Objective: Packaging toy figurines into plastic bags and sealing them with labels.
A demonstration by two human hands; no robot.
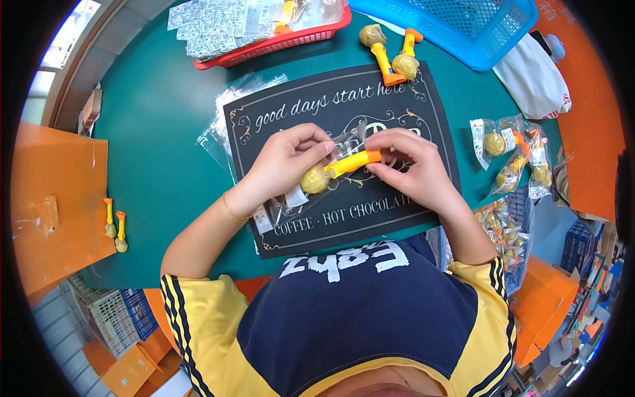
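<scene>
A yellow toy stick (355, 163) with a gold ball-shaped head and an orange end lies slanted between my hands, over a black printed placemat (433, 119). Its ball head, at the lower left, is in or behind a clear plastic bag (296, 197). My left hand (289, 161) pinches the bag just above the ball, thumb and fingers together. At the orange end, my right hand (415, 164) has its fingers and thumb closed around the tip. Loose clear bags (221, 129) stick out from under the placemat's left edge.
A red basket (278, 45) of labelled bags stands at the back, with a blue basket (489, 40) to its right. Two unbagged toys (405, 65) lie near the placemat's far edge. Several bagged toys (508, 151) lie at right; two more toys (121, 231) are at far left.
</scene>
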